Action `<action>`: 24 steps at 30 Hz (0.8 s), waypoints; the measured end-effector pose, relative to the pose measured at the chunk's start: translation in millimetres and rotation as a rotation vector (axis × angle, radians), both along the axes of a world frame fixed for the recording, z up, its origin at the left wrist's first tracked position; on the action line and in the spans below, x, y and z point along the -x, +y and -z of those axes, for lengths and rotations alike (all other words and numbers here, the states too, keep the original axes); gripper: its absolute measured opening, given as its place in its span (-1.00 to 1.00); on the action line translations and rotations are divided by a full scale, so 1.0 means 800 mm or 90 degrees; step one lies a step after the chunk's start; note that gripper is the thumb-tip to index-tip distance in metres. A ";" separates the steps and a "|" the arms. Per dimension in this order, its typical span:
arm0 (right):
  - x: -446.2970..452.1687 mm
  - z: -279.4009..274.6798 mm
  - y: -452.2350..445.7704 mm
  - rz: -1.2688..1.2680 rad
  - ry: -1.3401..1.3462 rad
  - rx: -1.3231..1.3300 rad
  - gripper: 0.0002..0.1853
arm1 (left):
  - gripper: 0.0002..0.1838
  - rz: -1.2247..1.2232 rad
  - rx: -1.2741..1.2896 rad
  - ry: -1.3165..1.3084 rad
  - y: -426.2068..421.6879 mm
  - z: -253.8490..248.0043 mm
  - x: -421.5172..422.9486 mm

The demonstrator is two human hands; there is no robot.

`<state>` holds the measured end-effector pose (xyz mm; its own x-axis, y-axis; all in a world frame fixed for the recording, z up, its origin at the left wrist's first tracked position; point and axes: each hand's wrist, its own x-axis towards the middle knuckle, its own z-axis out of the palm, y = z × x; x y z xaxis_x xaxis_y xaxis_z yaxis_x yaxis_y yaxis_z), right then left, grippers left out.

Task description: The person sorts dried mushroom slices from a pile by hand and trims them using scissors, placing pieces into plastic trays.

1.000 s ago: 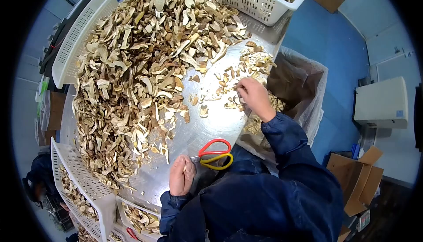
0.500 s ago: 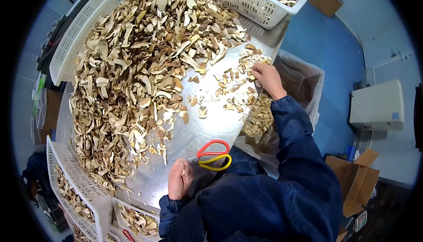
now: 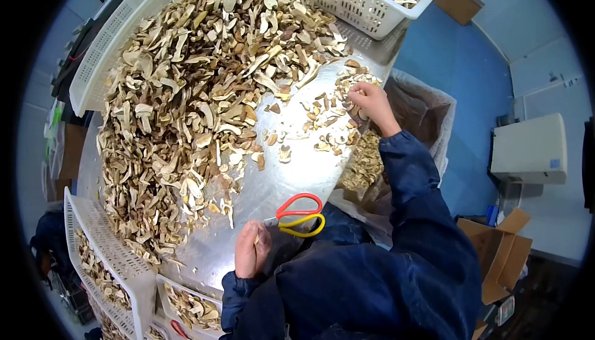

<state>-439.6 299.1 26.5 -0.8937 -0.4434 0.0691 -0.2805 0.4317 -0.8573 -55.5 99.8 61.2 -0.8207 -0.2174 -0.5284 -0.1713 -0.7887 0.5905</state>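
Left hand (image 3: 252, 250) holds scissors (image 3: 299, 213); right hand (image 3: 375, 106) pinches, contents unclear; some pieces (image 3: 361, 168) are binned, a large mushroom heap (image 3: 176, 114) remains.

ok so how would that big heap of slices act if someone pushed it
The heap would probably slump and scatter rather than shift as one, since its pieces lie loose on the smooth metal table. Single slices look light and fairly stiff, being thin, dry-looking and curved. They may be brittle too: smaller bits lie near the right hand.
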 end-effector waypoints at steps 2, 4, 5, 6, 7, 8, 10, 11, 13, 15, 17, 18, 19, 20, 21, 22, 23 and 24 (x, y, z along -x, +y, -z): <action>-0.004 -0.001 -0.019 -0.006 0.164 -0.207 -0.79 | -0.79 -0.008 -0.001 0.001 0.000 0.000 -0.002; -0.009 0.009 -0.030 -0.002 0.238 -0.309 -0.80 | -0.79 -0.021 -0.010 0.009 -0.001 -0.002 -0.005; -0.010 0.012 -0.034 0.000 0.275 -0.360 -0.80 | -0.79 -0.024 -0.008 0.011 -0.002 -0.002 -0.007; -0.010 0.009 -0.033 0.003 0.254 -0.309 -0.82 | -0.80 -0.026 -0.007 0.014 -0.002 -0.003 -0.009; -0.005 0.005 -0.027 -0.024 0.195 -0.175 -0.84 | -0.80 -0.029 -0.007 0.016 -0.003 -0.003 -0.011; -0.001 -0.001 -0.018 -0.017 -0.037 -0.032 -0.85 | -0.80 -0.034 -0.008 0.011 -0.004 -0.004 -0.012; 0.005 -0.015 0.003 -0.101 -0.423 0.319 -0.89 | -0.80 -0.044 -0.012 0.001 -0.003 -0.004 -0.015; 0.008 -0.017 0.012 -0.090 -0.487 0.337 -0.91 | -0.80 -0.045 -0.009 -0.004 -0.003 -0.003 -0.016; -0.001 -0.034 -0.002 -0.034 -0.429 0.250 -0.85 | -0.80 -0.041 -0.002 -0.016 -0.004 -0.003 -0.016; 0.007 -0.007 -0.021 -0.033 -0.121 0.039 -0.81 | -0.80 -0.030 0.000 -0.013 -0.004 -0.004 -0.015; -0.001 -0.001 -0.032 -0.038 0.145 -0.220 -0.72 | -0.80 -0.023 0.011 -0.006 -0.004 -0.005 -0.013; -0.009 -0.008 -0.043 -0.036 0.161 -0.304 -0.72 | -0.80 -0.023 0.021 -0.001 -0.003 -0.005 -0.013; -0.015 -0.013 -0.053 -0.036 0.177 -0.387 -0.71 | -0.80 -0.026 0.032 0.003 -0.002 -0.006 -0.014; -0.014 -0.006 -0.057 -0.034 0.207 -0.414 -0.71 | -0.80 -0.034 0.039 0.000 -0.001 -0.007 -0.014; -0.014 0.002 -0.062 -0.031 0.237 -0.440 -0.72 | -0.80 -0.039 0.046 -0.003 0.000 -0.008 -0.014; -0.013 0.008 -0.065 -0.025 0.266 -0.467 -0.72 | -0.79 -0.043 0.052 -0.004 0.000 -0.009 -0.014; -0.010 0.011 -0.062 -0.054 0.195 -0.387 -0.73 | -0.79 -0.046 0.045 -0.005 -0.001 -0.008 -0.016; -0.008 0.004 -0.057 -0.081 0.124 -0.307 -0.74 | -0.79 -0.048 0.038 -0.004 -0.002 -0.005 -0.019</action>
<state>-433.4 253.7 23.1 -0.8217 -0.5698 -0.0095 -0.4908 0.7160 -0.4964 -40.5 98.0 65.1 -0.7973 -0.3095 -0.5183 -0.1169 -0.7631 0.6356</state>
